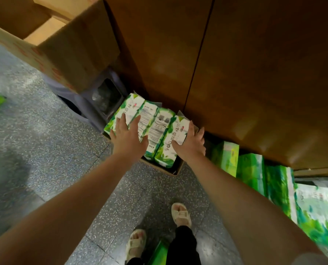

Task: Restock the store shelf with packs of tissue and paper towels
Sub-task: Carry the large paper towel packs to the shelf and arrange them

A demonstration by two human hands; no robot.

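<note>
Both hands, left hand (pixel 127 137) spread flat and right hand (pixel 191 144) apparently gripping the edge, hold tissue packs (pixel 151 129) over a box (pixel 170 169); uneven squeezing could spill them.

A large open cardboard box (pixel 50 44) sits up at the far left. Just below it, a dark bin (pixel 104 98) lined with a bag. Grey speckled floor (pixel 44 140) spreads beneath. Right of the box rises a brown wooden panel (pixel 255 64).
</note>
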